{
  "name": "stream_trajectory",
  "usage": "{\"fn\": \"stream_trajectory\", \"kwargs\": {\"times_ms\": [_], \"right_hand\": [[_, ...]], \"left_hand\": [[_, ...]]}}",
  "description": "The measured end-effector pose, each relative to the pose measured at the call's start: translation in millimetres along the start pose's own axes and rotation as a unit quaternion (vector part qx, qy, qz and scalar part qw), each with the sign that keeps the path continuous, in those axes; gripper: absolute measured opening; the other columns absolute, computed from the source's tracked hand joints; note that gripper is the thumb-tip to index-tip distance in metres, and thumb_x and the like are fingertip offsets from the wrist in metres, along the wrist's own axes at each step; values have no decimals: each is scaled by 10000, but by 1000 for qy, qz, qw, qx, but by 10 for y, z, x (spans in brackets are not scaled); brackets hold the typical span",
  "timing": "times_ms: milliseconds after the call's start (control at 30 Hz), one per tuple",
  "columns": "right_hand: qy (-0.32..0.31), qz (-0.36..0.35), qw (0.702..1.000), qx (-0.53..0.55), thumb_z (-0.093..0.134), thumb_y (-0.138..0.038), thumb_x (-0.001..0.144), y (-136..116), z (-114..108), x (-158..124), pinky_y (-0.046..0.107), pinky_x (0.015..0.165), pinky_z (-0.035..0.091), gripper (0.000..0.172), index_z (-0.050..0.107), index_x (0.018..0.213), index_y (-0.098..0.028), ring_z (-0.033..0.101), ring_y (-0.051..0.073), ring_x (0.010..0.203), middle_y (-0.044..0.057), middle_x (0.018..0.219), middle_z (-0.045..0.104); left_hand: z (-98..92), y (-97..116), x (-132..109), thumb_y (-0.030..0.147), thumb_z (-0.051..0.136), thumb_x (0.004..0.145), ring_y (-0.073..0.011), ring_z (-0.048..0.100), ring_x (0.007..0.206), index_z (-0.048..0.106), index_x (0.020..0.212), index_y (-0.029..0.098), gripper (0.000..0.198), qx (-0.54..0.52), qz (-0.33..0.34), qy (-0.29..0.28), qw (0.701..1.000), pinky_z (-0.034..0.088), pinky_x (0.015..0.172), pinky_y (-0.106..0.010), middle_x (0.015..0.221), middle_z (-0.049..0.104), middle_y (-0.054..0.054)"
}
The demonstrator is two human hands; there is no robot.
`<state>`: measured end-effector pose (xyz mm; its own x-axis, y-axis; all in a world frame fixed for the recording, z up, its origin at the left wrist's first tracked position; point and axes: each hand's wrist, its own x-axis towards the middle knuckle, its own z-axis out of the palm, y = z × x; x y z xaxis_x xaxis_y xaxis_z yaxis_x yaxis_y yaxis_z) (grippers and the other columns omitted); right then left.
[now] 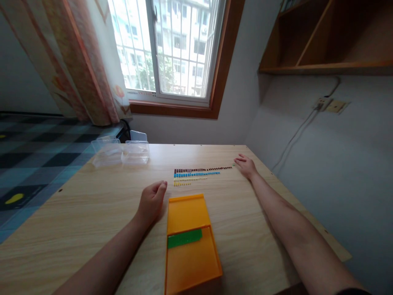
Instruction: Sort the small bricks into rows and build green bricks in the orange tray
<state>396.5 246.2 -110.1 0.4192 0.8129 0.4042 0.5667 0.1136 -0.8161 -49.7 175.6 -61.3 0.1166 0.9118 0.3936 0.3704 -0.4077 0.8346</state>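
My left hand (152,200) rests on the table as a closed fist, left of the rows of small pieces; whatever may be inside is hidden. Farther off on the right, my right hand (245,166) lies low over the table with its fingers stretched out. A tiny green piece (233,164) is just left of its fingertips. Small pieces lie in several lines: a dark red row (196,169), a blue row (193,174), a pale yellow row (188,179) and a short yellow row (181,184). Nearer me is an orange box (190,262) with a green strip (184,238) across it.
Clear plastic containers (136,152) stand at the table's far left corner. The wooden table (92,205) ends at the wall on the right. A bed (46,159) is at the left, a window (181,49) ahead, and a wooden shelf (325,67) high on the right.
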Motion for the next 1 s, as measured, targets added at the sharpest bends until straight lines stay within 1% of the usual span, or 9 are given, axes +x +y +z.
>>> {"fn": "stream_trajectory", "kwargs": {"times_ms": [200,300,333,400,500,533,633,800,1000], "right_hand": [[85,-37,996,11,698,-646,767,-402,-168,-436,509,954,503,521,744,906,-146,656,307,1002,169,998,716],[57,-81,995,4,751,-582,767,-828,-320,-743,443,926,503,402,779,855,-191,631,275,971,110,925,698],[18,-105,994,8,756,-543,790,-1009,-365,-866,397,855,519,341,789,854,-210,634,244,897,84,882,693],[-135,-198,970,29,725,-447,875,-1387,-419,-1137,336,735,506,237,798,890,-223,621,202,803,63,828,678],[-419,-259,868,55,683,-354,941,-1845,-382,-1552,259,615,452,178,799,922,-221,581,138,677,22,748,638],[-478,-272,833,61,674,-340,950,-1938,-342,-1675,251,618,450,178,797,949,-212,578,129,676,21,759,639],[-527,-307,792,29,643,-292,972,-2034,-193,-1967,250,647,431,179,792,945,-196,569,125,698,22,761,630],[-506,-408,757,-71,626,-238,957,-1943,-30,-2217,294,664,374,179,770,850,-245,515,152,715,7,702,594],[-503,-417,754,-64,616,-232,959,-1896,-25,-2242,303,669,371,176,756,853,-248,506,162,734,12,713,608]], "left_hand": [[17,107,-78,394,385,944,-113,382,516,342,560,203,431,107,96,-87,986,255,543,-267,514,372,40],[25,223,-139,340,399,959,-113,390,528,376,571,191,416,165,178,-141,960,244,557,-273,525,400,35],[29,259,-157,322,405,960,-114,394,532,394,577,189,405,179,203,-165,948,244,560,-274,533,412,33],[39,313,-184,297,418,955,-116,396,532,435,586,186,386,202,242,-205,926,246,562,-276,546,441,27],[52,350,-207,297,444,953,-121,418,533,496,598,184,376,226,266,-239,906,262,556,-271,567,501,11],[54,354,-210,300,452,954,-123,431,536,511,602,184,375,232,269,-244,902,269,555,-269,574,518,6],[56,362,-212,302,467,952,-129,456,540,540,613,181,367,252,278,-248,893,282,550,-268,587,552,-4],[75,380,-210,297,476,948,-130,465,537,563,619,179,361,271,296,-257,879,288,538,-269,596,575,-7],[117,418,-238,316,466,956,-119,459,519,584,612,175,390,268,297,-282,872,306,534,-267,591,585,-11]]}}
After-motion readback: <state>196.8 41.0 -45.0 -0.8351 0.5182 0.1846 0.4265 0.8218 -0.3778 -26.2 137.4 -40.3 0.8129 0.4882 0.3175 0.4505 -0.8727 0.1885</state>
